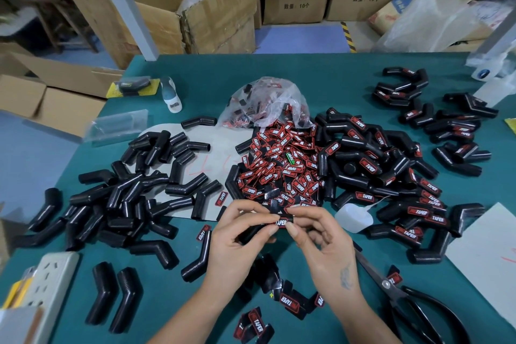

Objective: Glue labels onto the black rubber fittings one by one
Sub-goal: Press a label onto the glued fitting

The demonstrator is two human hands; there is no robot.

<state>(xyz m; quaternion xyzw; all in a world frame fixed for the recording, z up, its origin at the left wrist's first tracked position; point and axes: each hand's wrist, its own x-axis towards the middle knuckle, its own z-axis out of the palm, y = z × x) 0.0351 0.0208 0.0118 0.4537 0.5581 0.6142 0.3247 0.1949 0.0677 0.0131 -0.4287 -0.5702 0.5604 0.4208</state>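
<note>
My left hand (237, 234) grips a black rubber fitting (252, 234) just above the table's front middle. A red-and-black label (281, 222) sits on the fitting's upper end, and my right hand (318, 237) pinches it there between thumb and fingers. A heap of loose labels (282, 167) lies behind my hands, spilling from a clear plastic bag (268, 103). Bare fittings (134, 193) are piled on the left. Fittings carrying labels (391, 176) are piled on the right. A small white glue bottle (353, 216) lies on its side to the right of my hands.
Black scissors (413, 296) lie at the front right. A white power strip (53, 282) sits at the front left. Several loose labels (290, 301) lie between my forearms. Cardboard boxes (195, 8) stand behind the green table (195, 70). White card (485, 257) rests at the right edge.
</note>
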